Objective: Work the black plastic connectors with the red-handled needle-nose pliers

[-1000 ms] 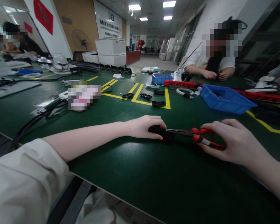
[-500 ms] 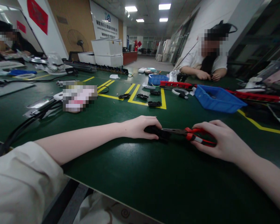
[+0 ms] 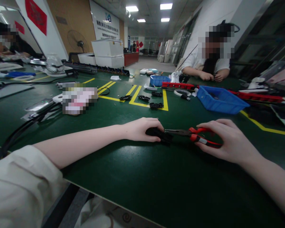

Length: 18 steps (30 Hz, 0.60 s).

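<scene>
My left hand [image 3: 143, 129] is closed around a small black part [image 3: 165, 136] held low over the green table [image 3: 137, 171]. The part looks like plastic, and its left end is hidden in my palm. In my right hand [image 3: 224, 141] is a pair of needle-nose pliers [image 3: 196, 134] with red and black handles, my fingers wrapped round the grips. The pliers point left, and their thin tips meet the upper edge of the black part. I cannot tell whether the jaws grip it. Beyond my hands, several similar black parts [image 3: 156, 105] lie around the yellow tape lines.
A blue bin [image 3: 222, 100] stands at the right, with a smaller blue bin [image 3: 159, 80] farther back. Red strips [image 3: 179, 85] run behind them. A blurred pinkish object [image 3: 79, 100] and black cables [image 3: 21, 133] lie at the left. A co-worker [image 3: 206, 63] sits across the table.
The pliers' handles look slightly wider spread, and my right hand has shifted a little. My left hand keeps its hold on the black part. The whole view has shifted slightly.
</scene>
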Motion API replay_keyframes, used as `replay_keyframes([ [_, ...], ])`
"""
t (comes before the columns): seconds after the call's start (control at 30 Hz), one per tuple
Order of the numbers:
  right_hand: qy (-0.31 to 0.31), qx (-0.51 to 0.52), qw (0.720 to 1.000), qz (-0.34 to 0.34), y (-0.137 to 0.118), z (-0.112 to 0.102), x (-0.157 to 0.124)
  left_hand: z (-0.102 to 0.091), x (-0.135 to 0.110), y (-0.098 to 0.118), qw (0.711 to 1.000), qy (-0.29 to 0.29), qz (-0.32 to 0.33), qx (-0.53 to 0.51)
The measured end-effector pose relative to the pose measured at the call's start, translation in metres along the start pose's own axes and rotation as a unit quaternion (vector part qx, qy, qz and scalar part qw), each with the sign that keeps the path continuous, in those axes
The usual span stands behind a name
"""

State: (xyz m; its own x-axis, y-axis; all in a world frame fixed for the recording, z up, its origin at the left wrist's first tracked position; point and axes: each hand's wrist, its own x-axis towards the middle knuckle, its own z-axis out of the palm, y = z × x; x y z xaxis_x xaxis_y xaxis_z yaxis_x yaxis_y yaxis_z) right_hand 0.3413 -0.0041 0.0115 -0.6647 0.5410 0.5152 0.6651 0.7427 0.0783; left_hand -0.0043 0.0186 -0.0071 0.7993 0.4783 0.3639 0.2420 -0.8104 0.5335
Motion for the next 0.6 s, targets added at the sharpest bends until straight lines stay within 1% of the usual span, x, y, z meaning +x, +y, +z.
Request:
replay_keyframes([
  [0.1,0.001,0.003,1.000,-0.008,0.0001,0.0005,-0.0002,-0.0001,0.0000,-0.0002,1.000,-0.001,0.009,0.005],
  [0.27,-0.007,0.004,1.000,0.002,0.0002,-0.0007,0.0005,-0.0015,0.0000,0.0018,1.000,-0.012,0.009,0.002],
  [0.47,0.036,-0.045,0.994,-0.091,-0.0024,-0.0012,0.0034,-0.0025,-0.0001,0.0026,1.000,-0.023,0.005,0.006],
  [0.6,0.035,-0.061,0.993,-0.095,-0.0029,-0.0007,0.0030,-0.0018,0.0001,0.0016,1.000,-0.017,0.006,0.008],
])
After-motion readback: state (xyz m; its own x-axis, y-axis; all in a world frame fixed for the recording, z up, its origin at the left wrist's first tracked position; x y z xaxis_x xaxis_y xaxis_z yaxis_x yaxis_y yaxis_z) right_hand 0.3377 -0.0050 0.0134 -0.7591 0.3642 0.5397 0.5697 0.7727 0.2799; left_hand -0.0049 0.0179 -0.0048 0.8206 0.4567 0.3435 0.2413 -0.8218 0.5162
